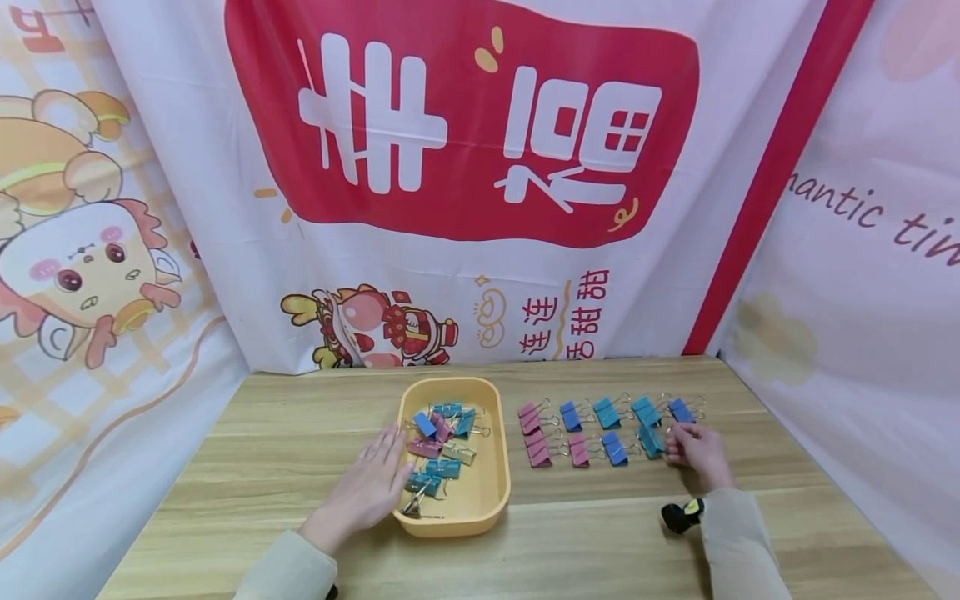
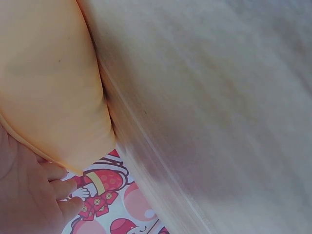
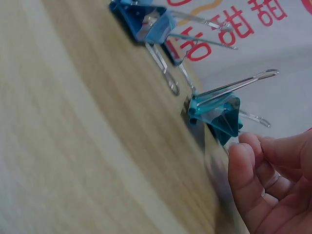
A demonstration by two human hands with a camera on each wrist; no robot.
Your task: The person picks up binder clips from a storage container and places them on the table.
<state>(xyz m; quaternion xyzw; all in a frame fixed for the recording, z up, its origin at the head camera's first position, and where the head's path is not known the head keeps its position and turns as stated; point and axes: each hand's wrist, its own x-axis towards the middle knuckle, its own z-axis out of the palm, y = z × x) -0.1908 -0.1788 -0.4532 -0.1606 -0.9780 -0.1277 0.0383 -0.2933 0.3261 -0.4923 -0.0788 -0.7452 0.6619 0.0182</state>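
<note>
My left hand (image 1: 367, 479) lies with straight fingers along the left side of a yellow plastic tray (image 1: 491, 508); in the left wrist view its fingers (image 2: 61, 187) are at the tray's rim. Inside the tray is a loose pile of binder clips (image 1: 442, 468), teal, blue, pink and pale yellow. To the right, more binder clips stand in two rows. At the right end of the front row, my right hand (image 1: 697, 450) pinches a teal binder clip (image 1: 651, 442) at its edge between thumb and fingertips. Its wire handles stick out in the right wrist view.
The back row holds pink, teal and blue clips (image 1: 609, 412), with a blue clip (image 1: 681, 410) at its right end. Pink and blue clips (image 1: 579, 451) stand left of the pinched one. A printed cloth (image 1: 480, 292) hangs behind the wooden table (image 1: 585, 550).
</note>
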